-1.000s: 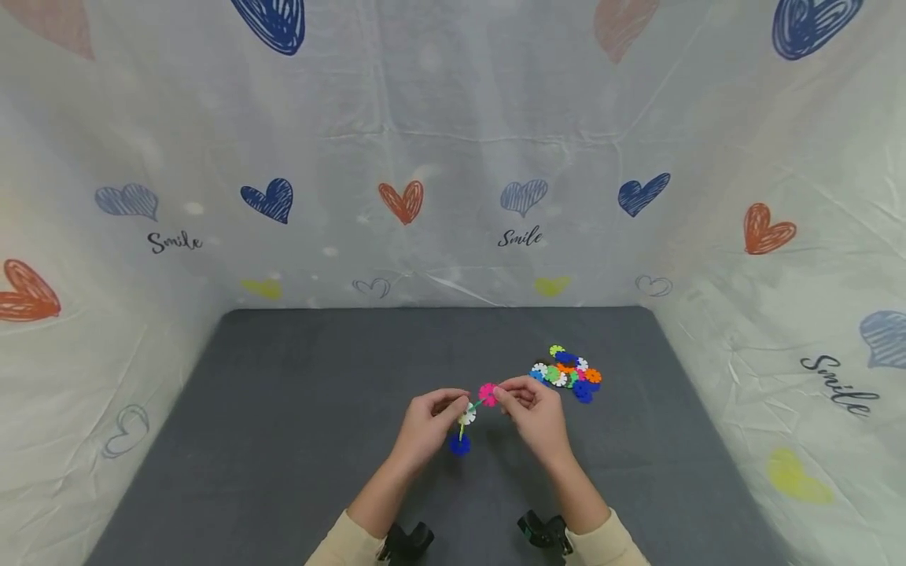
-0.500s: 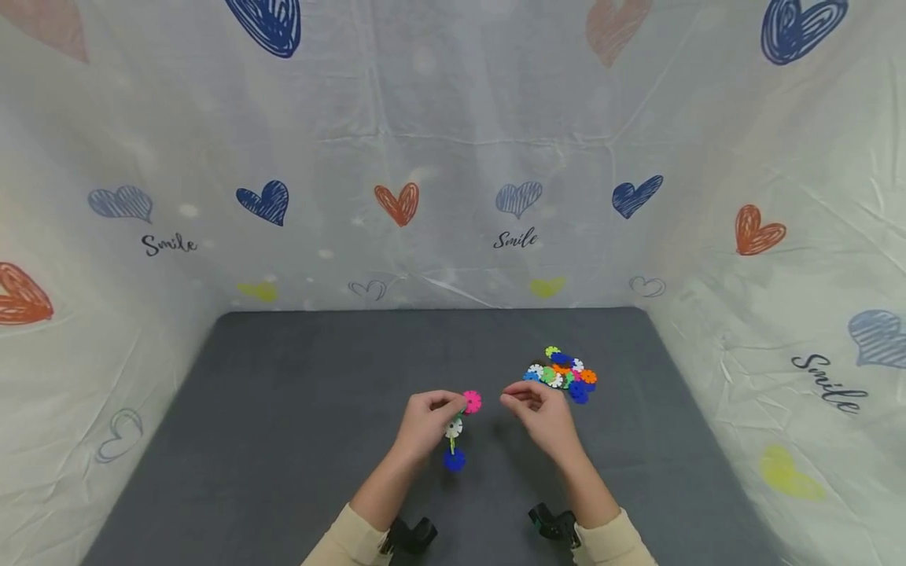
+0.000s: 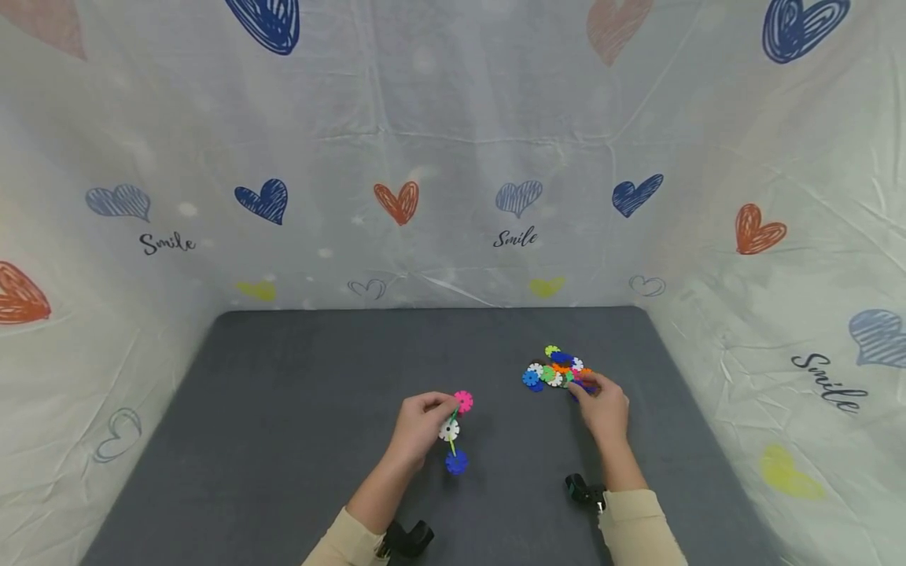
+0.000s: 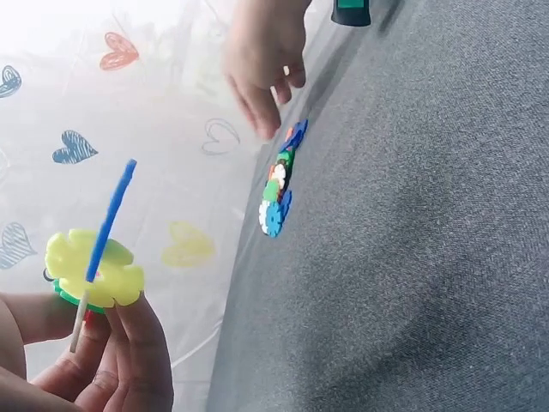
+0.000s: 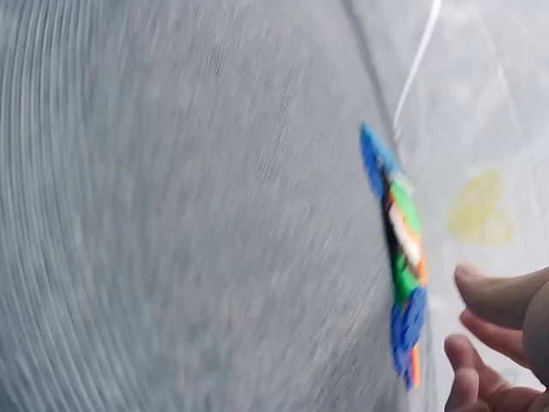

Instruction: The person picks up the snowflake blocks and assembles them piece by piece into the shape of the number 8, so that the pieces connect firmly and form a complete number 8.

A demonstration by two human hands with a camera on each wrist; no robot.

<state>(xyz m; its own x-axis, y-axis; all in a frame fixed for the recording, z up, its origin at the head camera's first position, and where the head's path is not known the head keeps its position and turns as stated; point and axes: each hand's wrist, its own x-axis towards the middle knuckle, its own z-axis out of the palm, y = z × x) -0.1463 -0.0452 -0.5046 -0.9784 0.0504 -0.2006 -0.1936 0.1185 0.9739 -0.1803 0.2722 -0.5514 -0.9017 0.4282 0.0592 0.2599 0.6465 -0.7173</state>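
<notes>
My left hand pinches a small chain of joined plastic snowflake discs above the table. In the head view a pink disc sits at its top, a white disc in the middle and a blue disc at the bottom. A yellow disc faces the left wrist camera, with the blue one edge-on. At the near right side of a pile of loose discs is my right hand, its fingers apart and holding nothing in the right wrist view. Part of the pile is hidden behind it.
A dark grey cloth covers the table. Pale curtains printed with hearts rise at its back and sides. Black wrist cameras stick out near both sleeves.
My right hand has let go of the pink disc and moved right to the pile. The left hand keeps the chain, which now hangs slightly lower and further left.
</notes>
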